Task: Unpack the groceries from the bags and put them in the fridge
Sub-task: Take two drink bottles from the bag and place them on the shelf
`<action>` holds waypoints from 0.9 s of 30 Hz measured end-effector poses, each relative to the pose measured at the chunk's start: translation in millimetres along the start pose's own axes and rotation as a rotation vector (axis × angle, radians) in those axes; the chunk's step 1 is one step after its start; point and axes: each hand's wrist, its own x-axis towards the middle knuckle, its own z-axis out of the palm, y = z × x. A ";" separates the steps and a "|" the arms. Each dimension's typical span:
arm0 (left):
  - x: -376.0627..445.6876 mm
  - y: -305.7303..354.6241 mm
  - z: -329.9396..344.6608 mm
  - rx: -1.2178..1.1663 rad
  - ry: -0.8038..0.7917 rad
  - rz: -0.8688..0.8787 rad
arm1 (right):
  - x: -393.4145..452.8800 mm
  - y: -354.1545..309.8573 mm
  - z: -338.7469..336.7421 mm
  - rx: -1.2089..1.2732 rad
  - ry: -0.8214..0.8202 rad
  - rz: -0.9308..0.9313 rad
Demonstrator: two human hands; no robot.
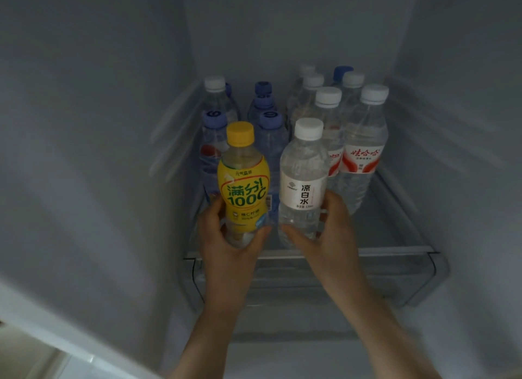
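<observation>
We reach both arms into the fridge (84,124), each hand carrying one bottle upright over the front of a glass shelf (395,250).

Our left hand (228,245) grips the lemon bottle (244,180) low on its body. The thumb curls round the right side of its base and the fingers wrap the left side, so the grip is closed firmly on the bottle. It has a yellow cap, a yellow label with green lettering and a clear lower part.

Our right hand (324,234) grips the water bottle (302,180) near its ribbed base. The thumb lies across the front and the fingers curl round the right side, so this grip is also closed on its bottle. The water bottle has a white cap and a white label with dark characters.

The two held bottles stand just beside each other, nearly touching at the middle, with the lemon bottle on the left. We cannot tell whether either base touches the shelf.

Behind them the shelf carries more bottles. On the left stands a group of blue-capped bottles (269,141), with one white-capped bottle (216,96) at the back left. On the right stand two rows of white-capped bottles with red labels (364,146), running toward the back wall, and one blue cap (341,72) shows at the far back.

Below the shelf front a clear drawer (353,282) is visible.
</observation>
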 end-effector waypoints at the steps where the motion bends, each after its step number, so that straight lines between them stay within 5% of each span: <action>1: -0.1 -1.4 -1.0 0.021 0.002 -0.006 | -2.1 3.0 0.5 -0.012 -0.006 -0.003; 9: -5.5 6.6 -9.6 0.119 -0.045 -0.017 | -11.3 6.3 -0.3 0.022 -0.065 0.020; 16: -34.5 13.7 -42.4 0.145 -0.095 -0.068 | -65.1 -25.2 -21.6 -0.094 0.046 -0.018; 27: -136.3 15.4 -108.7 0.185 -0.569 0.079 | -229.8 -52.9 -23.7 -0.234 0.222 0.127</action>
